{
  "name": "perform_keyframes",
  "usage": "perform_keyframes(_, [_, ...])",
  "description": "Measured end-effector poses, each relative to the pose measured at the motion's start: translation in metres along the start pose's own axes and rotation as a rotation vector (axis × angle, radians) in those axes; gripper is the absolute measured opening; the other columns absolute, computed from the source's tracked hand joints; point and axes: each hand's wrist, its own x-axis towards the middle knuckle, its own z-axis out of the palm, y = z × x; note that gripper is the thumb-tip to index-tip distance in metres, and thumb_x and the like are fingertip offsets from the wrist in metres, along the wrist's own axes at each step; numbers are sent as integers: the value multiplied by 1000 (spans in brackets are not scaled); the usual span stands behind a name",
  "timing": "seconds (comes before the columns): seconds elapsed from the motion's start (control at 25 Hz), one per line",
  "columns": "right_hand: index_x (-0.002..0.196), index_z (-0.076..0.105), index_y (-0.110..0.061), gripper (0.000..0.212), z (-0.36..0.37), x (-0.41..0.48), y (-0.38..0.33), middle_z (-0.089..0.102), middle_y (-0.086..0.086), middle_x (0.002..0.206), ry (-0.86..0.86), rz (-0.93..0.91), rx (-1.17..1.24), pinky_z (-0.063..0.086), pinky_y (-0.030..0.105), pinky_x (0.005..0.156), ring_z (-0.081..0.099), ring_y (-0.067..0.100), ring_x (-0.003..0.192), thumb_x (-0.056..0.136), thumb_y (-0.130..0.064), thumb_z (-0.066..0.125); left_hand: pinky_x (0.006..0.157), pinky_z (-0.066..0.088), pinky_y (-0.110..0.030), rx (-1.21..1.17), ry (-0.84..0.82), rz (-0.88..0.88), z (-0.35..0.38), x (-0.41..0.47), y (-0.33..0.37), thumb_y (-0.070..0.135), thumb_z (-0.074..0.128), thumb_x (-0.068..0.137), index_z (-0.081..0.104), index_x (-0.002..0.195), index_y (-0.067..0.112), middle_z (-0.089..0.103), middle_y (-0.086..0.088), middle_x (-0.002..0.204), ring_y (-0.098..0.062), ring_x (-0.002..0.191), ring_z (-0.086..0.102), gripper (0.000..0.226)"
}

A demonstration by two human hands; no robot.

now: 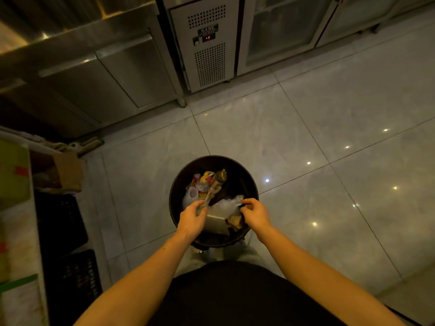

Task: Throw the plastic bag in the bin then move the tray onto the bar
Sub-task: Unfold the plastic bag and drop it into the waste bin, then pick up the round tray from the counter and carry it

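Both my arms reach forward and down over the round dark bin (175, 184) on the tiled floor (306, 118). My left hand (191, 218) has its grip pinched on a crumpled wrapper; my right hand (255, 214) pinches the edge of the clear plastic bag (227, 205), which lies inside the bin among a bottle (220, 177), colourful packets and a white box (215, 223). The lettering on the steel fridge (207, 43) ahead is too blurred to read.

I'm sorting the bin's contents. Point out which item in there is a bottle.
The brownish bottle with a gold-coloured cap, lying tilted at the far side of the bin. Around it are flat wrappers and a crumpled plastic bag.
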Motion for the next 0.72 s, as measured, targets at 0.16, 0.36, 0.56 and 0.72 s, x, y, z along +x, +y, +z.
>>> perform_keyframes(0.16, [127, 54, -14, 35, -9, -7, -7, 64, 11, 116, 47, -112, -11, 53, 37, 88, 61, 23, 97, 93, -14, 52, 98, 46, -36, 61, 25, 153, 4, -6, 18, 27, 45, 100, 52, 135, 12, 57, -9, 134, -25, 125, 52, 39])
perform_keyframes(0.36, [134, 49, -14, 40, -15, -29, -20, 59, 12, 129, 115, -252, -68, 51, 39, 96, 59, 26, 115, 95, -21, 51, 100, 46, -34, 255, 74, 435, 5, -4, 32, 33, 44, 99, 56, 131, 15, 60, -4, 130, -19, 121, 55, 38])
perform_keyframes(0.56, [137, 45, -19, 44, -14, -65, -23, 54, 9, 132, 372, -344, -251, 47, 39, 94, 52, 28, 121, 96, -35, 44, 100, 44, -34, 476, 36, 770, -14, 1, 35, 34, 42, 99, 54, 132, 14, 60, -3, 130, -19, 121, 55, 41])
perform_keyframes(0.72, [142, 40, -18, 51, -2, -105, -14, 50, 9, 137, 576, -307, -427, 43, 42, 100, 48, 29, 124, 97, -41, 41, 106, 39, -38, 669, 51, 1023, -29, -2, 36, 38, 38, 99, 50, 136, 15, 56, -5, 137, -23, 129, 50, 46])
